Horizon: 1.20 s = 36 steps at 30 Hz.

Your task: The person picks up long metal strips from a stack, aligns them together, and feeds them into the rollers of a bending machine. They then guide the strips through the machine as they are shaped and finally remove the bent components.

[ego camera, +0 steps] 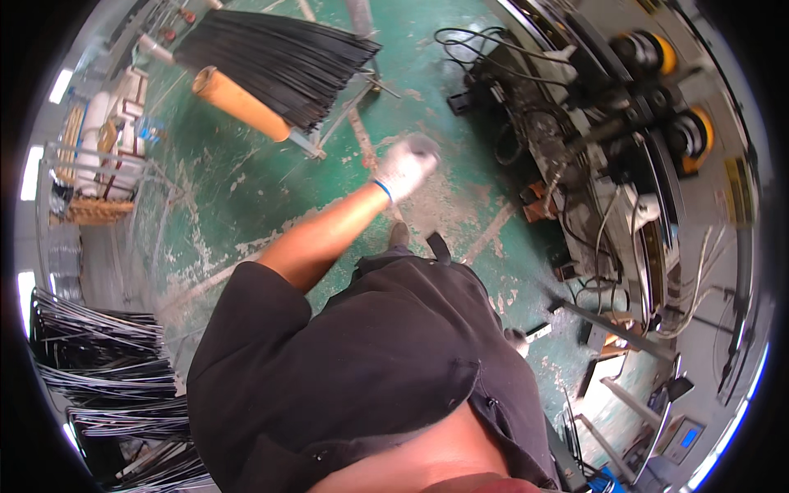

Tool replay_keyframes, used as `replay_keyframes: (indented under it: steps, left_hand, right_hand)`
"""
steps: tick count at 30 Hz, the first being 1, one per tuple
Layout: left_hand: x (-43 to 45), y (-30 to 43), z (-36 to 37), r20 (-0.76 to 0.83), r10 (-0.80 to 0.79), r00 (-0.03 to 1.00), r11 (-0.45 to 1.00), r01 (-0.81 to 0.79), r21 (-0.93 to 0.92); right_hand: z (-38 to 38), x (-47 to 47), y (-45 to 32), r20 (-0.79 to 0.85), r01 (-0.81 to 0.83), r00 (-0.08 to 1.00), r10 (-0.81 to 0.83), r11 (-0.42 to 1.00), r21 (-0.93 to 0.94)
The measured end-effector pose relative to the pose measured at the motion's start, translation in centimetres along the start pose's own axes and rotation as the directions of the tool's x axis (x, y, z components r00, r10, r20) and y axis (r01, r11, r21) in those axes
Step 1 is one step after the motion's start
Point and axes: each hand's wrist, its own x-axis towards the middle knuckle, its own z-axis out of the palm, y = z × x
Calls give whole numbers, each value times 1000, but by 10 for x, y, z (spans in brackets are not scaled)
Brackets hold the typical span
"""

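Note:
My left hand, in a white knit glove with a blue cuff edge, is stretched out over the green floor. It is blurred, its fingers look curled, and whether it holds anything cannot be told. Beyond it, up and to the left, long thin black strips lie side by side on a metal stand, next to an orange-brown tube. At the right edge of my dark clothing a small grey-and-white shape shows, perhaps part of my gloved right hand, beside a short white-and-black piece. My body hides the rest.
A machine with cables and yellow-and-black round parts runs along the right. Bundles of black strips hang at the lower left. Wrapped rolls stand on the far left. A metal frame is at the lower right. The green floor is worn.

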Motion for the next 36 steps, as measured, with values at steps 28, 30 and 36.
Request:
replay_keyframes:
  steps: [28, 30, 36]
  left_hand:
    - [165, -49, -528, -616, 231, 753, 226, 574, 787]
    - [159, -69, -537, -586, 236, 775, 101, 581, 808]
    - [223, -54, -559, -456, -132, 880, 497, 457, 738]
  right_hand:
    - [393, 173, -869, 583, 707, 683, -439, 597, -378]
    - [385, 149, -889, 501, 697, 709, -497, 601, -391]
    - [402, 92, -895, 379, 790, 611, -695, 568, -233]
